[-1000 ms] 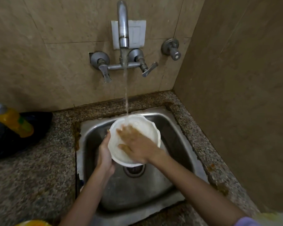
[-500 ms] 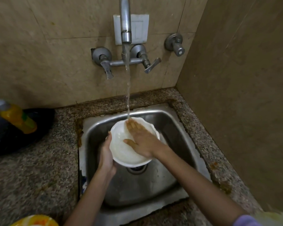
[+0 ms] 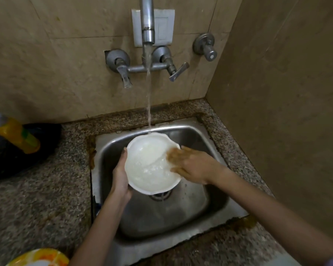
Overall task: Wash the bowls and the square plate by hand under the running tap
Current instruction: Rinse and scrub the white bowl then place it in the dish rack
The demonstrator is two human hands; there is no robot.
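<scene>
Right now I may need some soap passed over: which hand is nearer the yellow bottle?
Left. The left hand grips the white bowl's rim on the side facing the yellow bottle; the right hand is across the bowl, farther away.

Glossy white bowl [image 3: 148,162], wet and smooth, dull brushed steel sink [image 3: 210,206], grey metal tap [image 3: 147,22], rough speckled stone counter [image 3: 37,204], matt beige wall tiles [image 3: 65,64]
</scene>
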